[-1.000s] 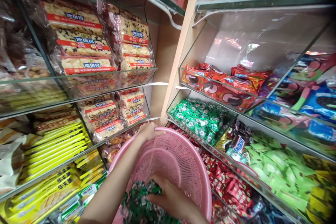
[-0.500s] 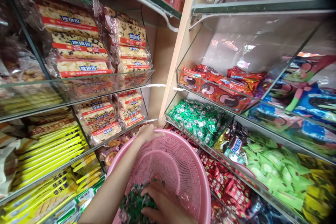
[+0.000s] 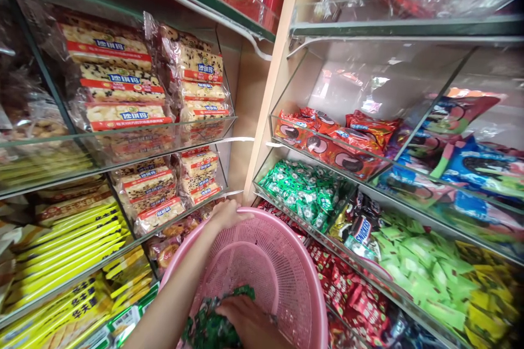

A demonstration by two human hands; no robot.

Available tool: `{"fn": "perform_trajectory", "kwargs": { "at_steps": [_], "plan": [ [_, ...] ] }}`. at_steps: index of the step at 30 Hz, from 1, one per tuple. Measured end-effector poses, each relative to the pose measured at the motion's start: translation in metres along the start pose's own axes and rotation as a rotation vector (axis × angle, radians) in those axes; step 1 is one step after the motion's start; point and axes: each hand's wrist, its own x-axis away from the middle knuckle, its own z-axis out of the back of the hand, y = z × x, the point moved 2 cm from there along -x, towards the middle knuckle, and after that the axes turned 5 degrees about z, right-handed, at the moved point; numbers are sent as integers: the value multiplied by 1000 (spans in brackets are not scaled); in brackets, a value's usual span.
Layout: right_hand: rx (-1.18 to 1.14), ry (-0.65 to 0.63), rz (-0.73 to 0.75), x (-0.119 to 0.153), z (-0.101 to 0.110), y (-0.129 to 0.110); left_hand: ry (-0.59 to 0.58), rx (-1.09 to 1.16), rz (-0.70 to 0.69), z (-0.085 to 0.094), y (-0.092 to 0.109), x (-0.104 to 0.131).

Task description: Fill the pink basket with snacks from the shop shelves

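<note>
A pink mesh basket [image 3: 301, 234] is tilted at the bottom centre, its opening facing me. My left hand [image 3: 229, 215] is closed over the far rim, with the forearm crossing the basket's left side. Inside the basket, green-wrapped candies [image 3: 210, 323] lie in a pile at the lower part. My right hand [image 3: 245, 313] reaches into the basket and rests on the right side of this pile; its fingertips are hidden among the wrappers, so whether it grips any is unclear.
Glass-fronted shelves surround the basket. Right of it are a bin of green candies [image 3: 301, 188], light green packets [image 3: 417, 256] and red packets [image 3: 352, 289]. On the left are wrapped pastries [image 3: 123, 79] and yellow packs [image 3: 69, 251]. A wooden post [image 3: 266, 92] stands behind.
The shelves' upper parts have shifted slightly down in view. My right hand has moved a little lower in the basket, and more green wrappers show beyond it. My left hand stays on the rim.
</note>
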Motion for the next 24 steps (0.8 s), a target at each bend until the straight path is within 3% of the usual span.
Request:
{"fn": "perform_trajectory", "kwargs": {
  "at_steps": [13, 19, 22, 24],
  "plan": [
    [84, 49, -58, 8, 2, 4, -6, 3, -11, -1, -1, -1],
    [132, -23, -127, 8, 1, 8, 1, 12, -6, -2, -4, 0],
    [179, -40, -157, 14, 16, -5, 0, 19, -10, -3, -4, 0],
    [198, 0, -141, 20, 42, -28, 0, 23, -16, -5, -4, 0]
  ]
}}
